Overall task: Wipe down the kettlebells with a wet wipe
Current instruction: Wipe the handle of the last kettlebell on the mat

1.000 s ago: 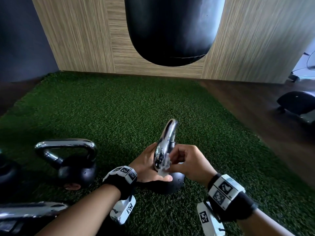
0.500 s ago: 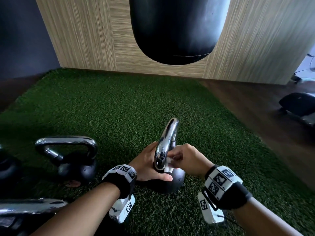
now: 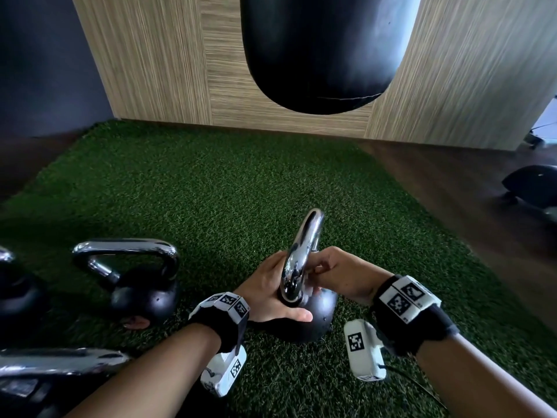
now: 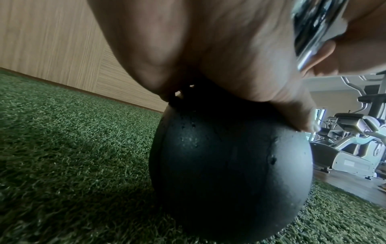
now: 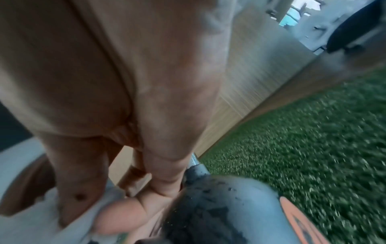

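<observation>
A black kettlebell (image 3: 318, 318) with a chrome handle (image 3: 304, 248) stands on the green turf (image 3: 211, 191) in front of me. My left hand (image 3: 268, 291) grips it at the foot of the handle, thumb lying across the top of the ball (image 4: 229, 165). From the right, my right hand (image 3: 340, 274) pinches a white wet wipe (image 3: 308, 292) against the lower part of the handle. In the right wrist view the wipe (image 5: 31, 222) is bunched under the fingers, beside the ball (image 5: 219, 206) with its orange label (image 5: 300, 222).
A second kettlebell (image 3: 141, 285) stands to the left, another (image 3: 15, 297) at the left edge, and a chrome handle (image 3: 60, 362) lies bottom left. A black punching bag (image 3: 325, 49) hangs ahead before a wooden wall. Gym machines (image 3: 533, 188) stand right, on dark floor.
My right hand has worked the wipe down the chrome handle to its foot, so less of the wipe shows. The left hand has kept its hold on the kettlebell.
</observation>
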Demonstrator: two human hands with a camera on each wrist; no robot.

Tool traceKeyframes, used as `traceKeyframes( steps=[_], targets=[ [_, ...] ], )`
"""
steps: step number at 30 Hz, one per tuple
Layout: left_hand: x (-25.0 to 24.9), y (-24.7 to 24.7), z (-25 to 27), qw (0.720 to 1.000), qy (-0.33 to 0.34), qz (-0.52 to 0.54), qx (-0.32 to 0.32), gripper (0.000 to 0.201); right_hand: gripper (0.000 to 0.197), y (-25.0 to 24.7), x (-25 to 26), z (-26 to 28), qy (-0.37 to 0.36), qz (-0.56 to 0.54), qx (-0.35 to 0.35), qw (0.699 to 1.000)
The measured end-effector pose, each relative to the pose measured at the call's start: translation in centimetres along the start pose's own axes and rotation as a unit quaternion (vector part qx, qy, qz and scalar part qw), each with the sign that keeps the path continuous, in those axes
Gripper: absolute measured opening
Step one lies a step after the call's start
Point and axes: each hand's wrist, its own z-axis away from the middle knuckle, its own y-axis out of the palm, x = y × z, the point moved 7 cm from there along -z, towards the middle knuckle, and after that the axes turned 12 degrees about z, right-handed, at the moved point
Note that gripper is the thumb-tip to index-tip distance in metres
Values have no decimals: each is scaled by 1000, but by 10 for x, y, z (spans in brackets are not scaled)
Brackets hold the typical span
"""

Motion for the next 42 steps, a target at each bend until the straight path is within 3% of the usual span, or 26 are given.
traceKeyframes(
  steps=[4,8,12,14,18,21,24,27,30,33,42],
  targets=[
    [2,0,2,999,4,-34,-9,119,29,0,-7,0,-6,-179,1,984],
    [-2,0,-1,1000,23,-18,-2,117,33,2,-21,-2,2,-387,-25,922],
    [-3,-1,-1,999,34,-15,-7,118,31,5,-20,-2,-10,-422,-19,907],
    [0,-1,0,999,23,-22,-15,120,30,1,-17,-6,-21,-432,-50,900],
    [1,-2,-1,999,15,-33,-35,125,26,-1,-21,-16,-27,-491,-140,859],
    [-3,-1,-2,999,29,-26,-32,123,18,-3,-25,-20,-26,-468,-185,864],
    [1,0,0,999,-1,-28,-32,113,24,-22,-30,-23,-24,-426,-256,867],
    [4,-1,1,999,-25,7,-33,110,39,-35,-31,-19,-23,-329,-315,890],
    [4,-1,1,999,-29,15,-36,110,33,-39,-28,-10,-23,-210,-379,901],
    [8,-2,2,998,-30,29,-45,120,29,-57,-27,-1,28,-31,-475,879],
    [9,-2,5,998,-42,-1,-40,131,25,-70,-23,-4,71,67,-524,846]
  ],
)
